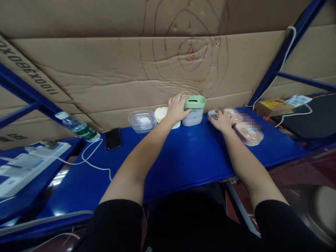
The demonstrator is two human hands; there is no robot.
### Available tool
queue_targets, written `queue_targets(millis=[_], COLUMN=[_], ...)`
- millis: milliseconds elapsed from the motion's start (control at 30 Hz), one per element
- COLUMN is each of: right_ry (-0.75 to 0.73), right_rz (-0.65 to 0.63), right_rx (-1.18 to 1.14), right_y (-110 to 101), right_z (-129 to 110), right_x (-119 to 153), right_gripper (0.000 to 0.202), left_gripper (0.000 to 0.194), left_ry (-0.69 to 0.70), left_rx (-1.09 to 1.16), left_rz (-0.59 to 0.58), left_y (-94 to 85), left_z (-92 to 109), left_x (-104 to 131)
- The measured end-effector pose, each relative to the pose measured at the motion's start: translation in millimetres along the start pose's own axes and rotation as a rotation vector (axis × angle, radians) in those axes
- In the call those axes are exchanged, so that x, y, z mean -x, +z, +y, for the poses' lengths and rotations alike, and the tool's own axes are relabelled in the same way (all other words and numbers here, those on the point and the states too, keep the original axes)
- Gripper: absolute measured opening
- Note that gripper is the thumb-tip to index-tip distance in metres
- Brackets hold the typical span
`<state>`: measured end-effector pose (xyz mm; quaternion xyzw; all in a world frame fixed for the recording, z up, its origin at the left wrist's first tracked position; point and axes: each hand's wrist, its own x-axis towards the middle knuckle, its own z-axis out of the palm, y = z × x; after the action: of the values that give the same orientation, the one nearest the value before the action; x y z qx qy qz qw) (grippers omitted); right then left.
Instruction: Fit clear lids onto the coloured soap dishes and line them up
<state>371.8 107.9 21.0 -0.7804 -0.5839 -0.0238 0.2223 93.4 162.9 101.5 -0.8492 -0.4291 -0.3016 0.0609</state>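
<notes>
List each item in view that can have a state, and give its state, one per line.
Left hand: on green container
Green container: stacked on grey ones
Grey containers: stacked
Right hand: fingers bent
Clear containers: nested
Bottle: upright, capped
Phone: flat, screen dark

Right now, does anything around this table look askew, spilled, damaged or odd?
The cardboard backing is creased and scrawled with red rings, and a white cable straggles across the blue table. Blocky pixels cover part of a pink container. No spill shows.
</notes>
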Motion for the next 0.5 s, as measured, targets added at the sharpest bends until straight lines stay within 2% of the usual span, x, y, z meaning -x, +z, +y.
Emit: queue_targets(millis=[133, 267, 333, 400, 500], right_ry=[-0.043, -0.109, -0.116, -0.110, -0.089], right_rz=[-0.042, -0.043, -0.054, -0.076, -0.145], right_rx=[0.079, 0.129, 0.139, 0.129, 0.122], right_y=[3.2, -2.1, -7.4, -12.0, -16.6], right_z=[2.2, -2.5, -5.6, -7.4, -5.3], right_x=[1.4, 5.4, 7.6, 8.9, 8.3], right_gripper=[0.076, 0.071, 0.073, 0.085, 0.097], left_gripper=[0.066, 0.058, 0.054, 0.051, 0.047], left_ry=[0.013, 0.045, 0.088, 0.131, 0.127], left_rx=[0.021, 0.068, 0.094, 0.121, 0.166], left_rz=[0.105, 0.161, 0.126, 0.058, -0.060], left_y=[-6.4, -11.7, -13.5, -15.2, -19.1], left_z=[8.9, 19.6, 23.0, 24.1, 21.6], left_x=[12.7, 43.0, 61.8, 80.9, 110.9])
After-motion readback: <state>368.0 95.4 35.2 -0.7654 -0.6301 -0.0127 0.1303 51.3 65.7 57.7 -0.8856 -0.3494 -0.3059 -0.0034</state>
